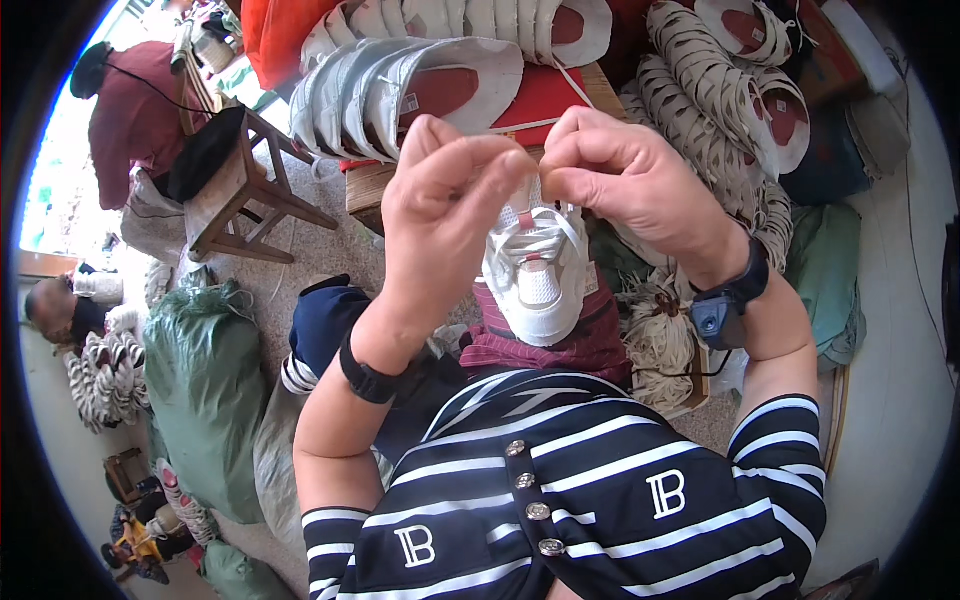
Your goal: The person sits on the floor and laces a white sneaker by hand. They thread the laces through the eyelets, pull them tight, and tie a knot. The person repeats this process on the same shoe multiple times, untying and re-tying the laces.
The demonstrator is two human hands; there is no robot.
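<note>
A white sneaker with a mesh toe and a small pink patch rests toe toward me on maroon striped cloth over my lap. Its white shoelace crosses the tongue. Above the shoe's opening, my left hand is closed in a pinch on the shoelace. My right hand pinches it too, fingertips almost meeting the left ones. A loose white lace strand shows between the hands against a red surface. My fingers hide the shoe's heel and most of the lace held in them.
Beyond my hands, nested white shoe uppers lie on a wooden table. More uppers are stacked at right, above a box of pale laces. A wooden stool and green sacks stand left. Another person is at far left.
</note>
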